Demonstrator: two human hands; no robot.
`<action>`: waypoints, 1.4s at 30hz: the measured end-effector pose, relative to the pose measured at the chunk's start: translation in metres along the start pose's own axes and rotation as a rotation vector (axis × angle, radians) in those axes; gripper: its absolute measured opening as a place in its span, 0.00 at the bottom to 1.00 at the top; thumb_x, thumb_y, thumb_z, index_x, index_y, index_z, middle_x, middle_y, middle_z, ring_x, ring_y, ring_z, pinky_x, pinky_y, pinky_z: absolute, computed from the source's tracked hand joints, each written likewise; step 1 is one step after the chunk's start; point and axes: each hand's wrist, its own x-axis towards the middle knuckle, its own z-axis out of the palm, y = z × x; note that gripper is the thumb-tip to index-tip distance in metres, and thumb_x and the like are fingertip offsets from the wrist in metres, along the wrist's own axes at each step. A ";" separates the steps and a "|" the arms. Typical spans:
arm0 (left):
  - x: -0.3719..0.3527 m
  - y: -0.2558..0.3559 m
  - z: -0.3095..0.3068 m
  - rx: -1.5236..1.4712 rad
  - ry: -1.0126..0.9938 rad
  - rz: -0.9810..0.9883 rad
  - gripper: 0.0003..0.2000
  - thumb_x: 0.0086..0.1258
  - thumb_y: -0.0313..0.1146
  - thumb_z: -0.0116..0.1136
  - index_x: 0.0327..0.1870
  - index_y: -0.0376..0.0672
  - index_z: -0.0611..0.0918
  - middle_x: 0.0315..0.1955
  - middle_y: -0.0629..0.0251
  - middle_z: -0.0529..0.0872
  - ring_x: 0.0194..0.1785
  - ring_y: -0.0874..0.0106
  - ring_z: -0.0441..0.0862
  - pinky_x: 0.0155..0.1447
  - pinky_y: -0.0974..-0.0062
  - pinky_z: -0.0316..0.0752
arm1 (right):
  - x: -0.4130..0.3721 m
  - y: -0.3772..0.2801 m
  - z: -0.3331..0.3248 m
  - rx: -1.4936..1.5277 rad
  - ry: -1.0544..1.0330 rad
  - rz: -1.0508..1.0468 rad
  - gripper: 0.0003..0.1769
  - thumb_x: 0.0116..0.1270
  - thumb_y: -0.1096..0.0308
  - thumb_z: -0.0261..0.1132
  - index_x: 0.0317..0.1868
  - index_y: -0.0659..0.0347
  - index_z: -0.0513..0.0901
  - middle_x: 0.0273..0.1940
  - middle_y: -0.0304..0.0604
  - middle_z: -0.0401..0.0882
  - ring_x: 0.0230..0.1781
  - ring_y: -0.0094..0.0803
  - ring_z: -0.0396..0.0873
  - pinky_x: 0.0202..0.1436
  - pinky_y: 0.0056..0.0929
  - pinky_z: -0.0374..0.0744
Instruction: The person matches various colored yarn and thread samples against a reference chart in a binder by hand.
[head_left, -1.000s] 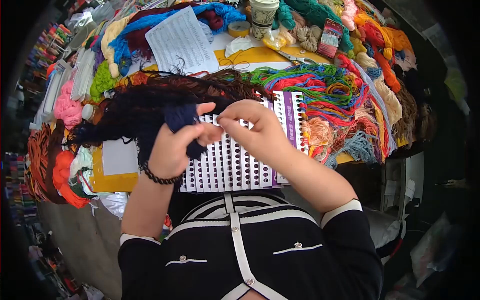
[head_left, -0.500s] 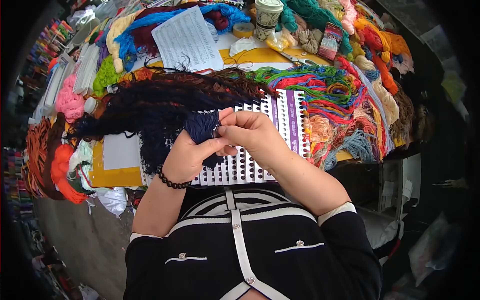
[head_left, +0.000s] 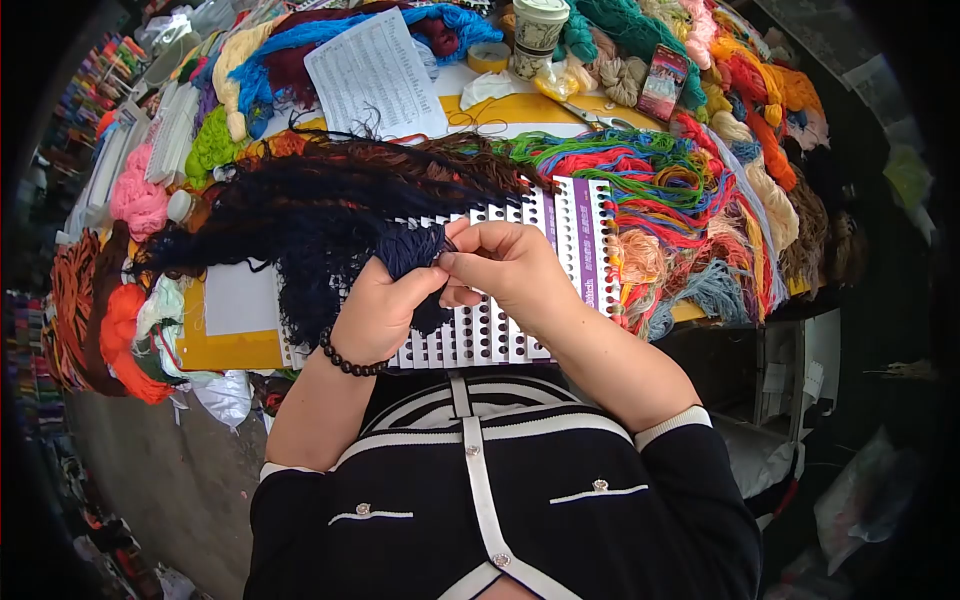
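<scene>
A bundle of dark navy thread [head_left: 408,248] is gripped in my left hand [head_left: 378,305], its thumb lying along the near side. Touching the bundle's right end, my right hand [head_left: 505,262] pinches with thumb and index finger; what lies between the fingertips is too small to make out. Below both hands are white cards with punched holes [head_left: 480,335], overlapping in a row. Long dark threads [head_left: 290,205] spread from the cards to the left. Multicoloured threads [head_left: 650,180] hang from the purple-striped cards [head_left: 590,250] on the right.
Farther back lie a printed sheet [head_left: 375,80], a patterned cup [head_left: 538,38], a tape roll [head_left: 488,57], scissors [head_left: 600,120] and a phone-like red item [head_left: 662,83]. Skeins surround the work, with pink [head_left: 140,195] and red-orange yarn [head_left: 128,340] at left and orange yarn [head_left: 765,85] at right.
My left hand and the navy bundle have shifted slightly to the right. The fingertips of both hands are closer together; my right hand has barely moved.
</scene>
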 end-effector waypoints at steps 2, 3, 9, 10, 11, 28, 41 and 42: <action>0.001 -0.003 -0.004 -0.012 0.004 0.008 0.19 0.65 0.21 0.42 0.59 0.31 0.71 0.46 0.58 0.80 0.42 0.69 0.82 0.48 0.74 0.76 | -0.001 0.003 -0.004 -0.142 0.057 -0.164 0.01 0.62 0.76 0.61 0.33 0.65 0.79 0.39 0.47 0.80 0.27 0.22 0.75 0.30 0.18 0.72; 0.000 -0.003 -0.011 -0.087 0.007 -0.030 0.19 0.64 0.22 0.43 0.57 0.30 0.72 0.46 0.56 0.80 0.44 0.67 0.82 0.52 0.71 0.75 | -0.001 0.003 -0.007 -0.283 0.116 -0.327 0.00 0.61 0.76 0.61 0.33 0.63 0.78 0.46 0.48 0.78 0.31 0.21 0.75 0.33 0.18 0.73; -0.013 0.021 -0.107 -0.828 0.196 0.225 0.21 0.59 0.21 0.46 0.57 0.42 0.75 0.45 0.62 0.83 0.35 0.77 0.80 0.46 0.76 0.74 | -0.059 -0.087 -0.074 0.758 -0.194 -0.419 0.04 0.66 0.69 0.54 0.38 0.59 0.70 0.31 0.37 0.72 0.35 0.29 0.72 0.54 0.35 0.70; -0.017 0.027 -0.137 -0.877 0.160 0.214 0.23 0.59 0.20 0.46 0.58 0.44 0.74 0.47 0.66 0.83 0.32 0.80 0.77 0.41 0.79 0.72 | -0.073 -0.095 -0.089 0.766 -0.224 -0.455 0.06 0.65 0.70 0.56 0.34 0.55 0.65 0.24 0.32 0.60 0.28 0.23 0.62 0.39 0.26 0.69; -0.021 0.033 -0.171 -0.926 0.124 0.202 0.24 0.58 0.20 0.46 0.59 0.45 0.74 0.49 0.70 0.82 0.28 0.83 0.75 0.36 0.82 0.71 | -0.088 -0.100 -0.109 0.672 -0.166 -0.458 0.03 0.66 0.71 0.53 0.34 0.57 0.67 0.24 0.32 0.60 0.24 0.22 0.57 0.28 0.22 0.62; 0.115 -0.024 0.002 -0.311 -0.039 -0.497 0.15 0.68 0.33 0.49 0.53 0.37 0.75 0.49 0.58 0.80 0.30 0.81 0.75 0.27 0.88 0.66 | 0.005 -0.018 -0.151 -1.038 0.408 -0.078 0.13 0.60 0.64 0.63 0.36 0.68 0.84 0.22 0.39 0.79 0.21 0.23 0.73 0.27 0.25 0.72; 0.165 -0.083 0.063 0.396 0.109 -0.208 0.13 0.60 0.23 0.55 0.46 0.34 0.74 0.28 0.66 0.80 0.29 0.78 0.77 0.34 0.84 0.70 | 0.025 -0.025 -0.148 -0.618 0.477 0.287 0.13 0.62 0.65 0.55 0.28 0.64 0.81 0.21 0.37 0.78 0.20 0.22 0.74 0.24 0.23 0.72; 0.166 -0.087 0.064 0.383 0.129 -0.188 0.13 0.57 0.22 0.56 0.45 0.34 0.75 0.27 0.67 0.80 0.29 0.79 0.77 0.32 0.84 0.70 | 0.026 -0.024 -0.150 -0.621 0.454 0.273 0.13 0.62 0.64 0.55 0.28 0.63 0.80 0.21 0.37 0.78 0.20 0.22 0.74 0.24 0.22 0.72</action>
